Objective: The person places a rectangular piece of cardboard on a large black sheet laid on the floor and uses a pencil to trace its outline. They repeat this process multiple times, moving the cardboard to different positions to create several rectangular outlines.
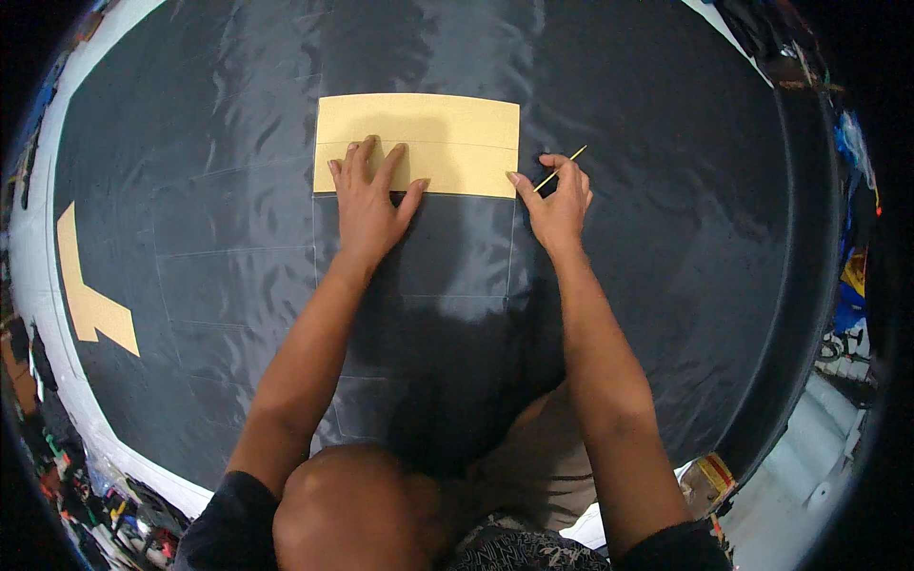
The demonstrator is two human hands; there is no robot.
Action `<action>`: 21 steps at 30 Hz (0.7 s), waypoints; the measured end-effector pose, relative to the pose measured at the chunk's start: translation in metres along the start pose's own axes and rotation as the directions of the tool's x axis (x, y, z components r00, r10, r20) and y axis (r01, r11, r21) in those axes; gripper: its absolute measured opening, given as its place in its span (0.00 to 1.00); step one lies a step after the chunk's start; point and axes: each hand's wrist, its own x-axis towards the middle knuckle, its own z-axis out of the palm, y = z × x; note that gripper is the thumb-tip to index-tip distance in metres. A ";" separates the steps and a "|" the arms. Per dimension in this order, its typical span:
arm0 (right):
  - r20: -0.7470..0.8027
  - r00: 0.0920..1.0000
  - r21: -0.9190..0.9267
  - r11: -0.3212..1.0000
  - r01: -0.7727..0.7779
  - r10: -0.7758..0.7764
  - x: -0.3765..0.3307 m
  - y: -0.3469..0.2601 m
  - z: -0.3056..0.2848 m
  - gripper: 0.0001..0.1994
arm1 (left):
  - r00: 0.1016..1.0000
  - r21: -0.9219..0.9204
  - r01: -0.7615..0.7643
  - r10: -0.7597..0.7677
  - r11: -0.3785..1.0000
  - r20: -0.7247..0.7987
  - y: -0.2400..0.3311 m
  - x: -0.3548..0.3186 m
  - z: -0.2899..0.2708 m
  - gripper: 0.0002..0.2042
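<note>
My left hand (369,209) lies with its fingers spread on a rectangular yellow card template (419,119), pressing near its lower left part. The template rests flat on black sheet material (657,276) and has a faint line across its middle. By the template's right edge, my right hand (560,205) pinches a thin yellow pencil-like stick (546,181), whose upper end points up and to the right. The right thumb reaches the template's lower right corner. Pale lines form boxes on the black material below and left of the template.
An angled yellow card piece (90,300) lies on the sheet at the far left. The table's white edge (71,381) curves along that side, with cluttered tools (124,509) beyond it. At the right, the sheet has a raised fold (809,247), with bags and pale rolls (814,447) past it.
</note>
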 end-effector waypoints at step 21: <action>-0.018 1.000 0.026 0.999 0.025 -0.025 -0.004 0.010 0.007 0.28 | 0.999 0.027 0.031 -0.031 0.999 0.016 -0.004 -0.008 -0.003 0.30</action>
